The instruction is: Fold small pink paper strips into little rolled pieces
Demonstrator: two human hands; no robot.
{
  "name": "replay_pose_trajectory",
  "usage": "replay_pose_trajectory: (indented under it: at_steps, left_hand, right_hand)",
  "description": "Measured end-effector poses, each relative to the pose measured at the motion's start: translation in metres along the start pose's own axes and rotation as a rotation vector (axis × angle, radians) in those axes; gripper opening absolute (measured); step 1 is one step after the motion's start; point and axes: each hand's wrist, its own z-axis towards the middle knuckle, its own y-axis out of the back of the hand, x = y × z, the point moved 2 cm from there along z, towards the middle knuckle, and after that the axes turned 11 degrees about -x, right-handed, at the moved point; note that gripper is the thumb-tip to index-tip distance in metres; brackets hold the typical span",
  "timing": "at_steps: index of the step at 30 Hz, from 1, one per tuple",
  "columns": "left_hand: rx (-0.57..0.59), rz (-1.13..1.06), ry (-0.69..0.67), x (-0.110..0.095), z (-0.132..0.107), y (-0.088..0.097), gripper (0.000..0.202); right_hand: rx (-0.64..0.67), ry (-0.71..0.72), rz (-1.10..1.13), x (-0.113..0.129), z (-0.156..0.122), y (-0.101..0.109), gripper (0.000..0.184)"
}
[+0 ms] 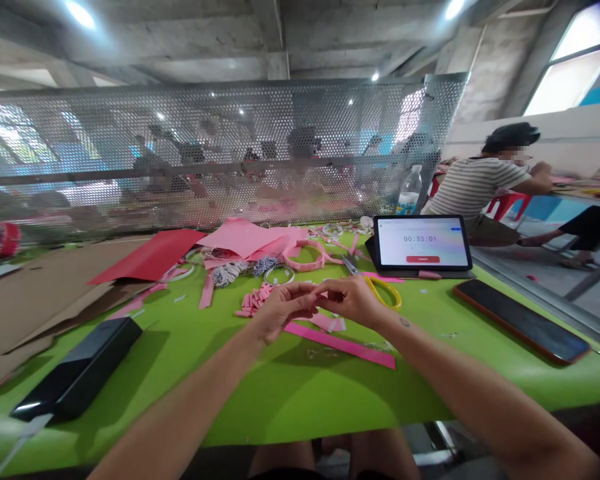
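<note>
My left hand [280, 311] and my right hand [347, 300] meet in the air above a green table [300, 400], fingertips pinched together. Anything small between them is hidden. Below lie a long pink paper strip [340, 345] and a heap of cut pink paper pieces [255, 300]. Yellow-handled scissors [383, 291] rest just beyond my right hand. Farther back are a bare metal ring [279, 275], a pink-wrapped hoop [305, 255], a bundle of twisted cord [229, 273] and pink paper sheets [250, 239].
A tablet [421, 242] showing a timer stands at the back right, near a phone [523, 321]. A black power bank [77, 369] lies left, beside red paper [147, 255] and cardboard [45, 300]. A perforated metal screen [220, 153] runs behind the table. A seated co-worker [480, 187] is at right.
</note>
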Motion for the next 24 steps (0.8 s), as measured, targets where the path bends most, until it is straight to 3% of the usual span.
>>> replay_pose_trajectory:
  at_steps: [10,18,24]
  left_hand:
    - [0.02,0.058,-0.01,0.0027,0.0034,0.0013,0.027]
    - [-0.059,0.008,-0.026,0.0,0.0057,0.006,0.024]
    - [-0.03,0.069,-0.011,0.0029,0.0059,0.0037,0.024]
  right_hand:
    - [0.024,0.035,-0.11,0.0003,0.0005,0.0004,0.019]
    - [0.043,0.046,-0.185,-0.0021,0.002,0.0013,0.029]
    - [0.051,0.041,-0.17,0.001,0.002,0.0021,0.021]
